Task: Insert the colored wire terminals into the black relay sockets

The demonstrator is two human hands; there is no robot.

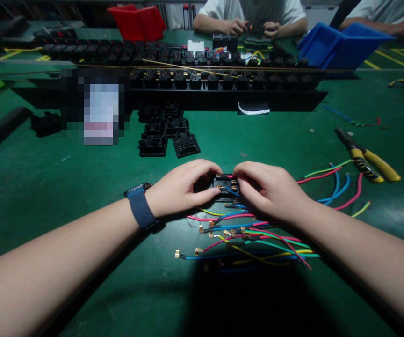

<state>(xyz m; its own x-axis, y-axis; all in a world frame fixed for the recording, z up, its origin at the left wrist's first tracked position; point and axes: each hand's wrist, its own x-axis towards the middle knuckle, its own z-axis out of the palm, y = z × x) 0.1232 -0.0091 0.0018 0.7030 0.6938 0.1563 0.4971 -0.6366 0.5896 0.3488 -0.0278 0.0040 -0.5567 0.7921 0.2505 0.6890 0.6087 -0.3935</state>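
Observation:
A small black plastic socket module (pixel 226 182) with brass terminals lies between my hands, just above the green table. My left hand (pixel 186 185) grips its left side between thumb and fingers. A dark blue watch band circles that wrist. At the module's right side, my right hand (pixel 270 187) is closed with its fingertips on a red wire (pixel 229 176); a blue wire (pixel 228 189) runs below it toward the same fingers. The palm side of the right hand is hidden. Several loose coloured wires (pixel 223 228) with brass terminals lie close below both hands.
Several black socket modules (pixel 169 131) sit beyond my hands. Yellow-handled pliers (pixel 370 159) lie at the right. A long black rack (pixel 202 98) filled with modules crosses the table. Behind it stand a red bin (pixel 139 23), a blue bin (pixel 342 49) and co-workers' hands (pixel 239 27).

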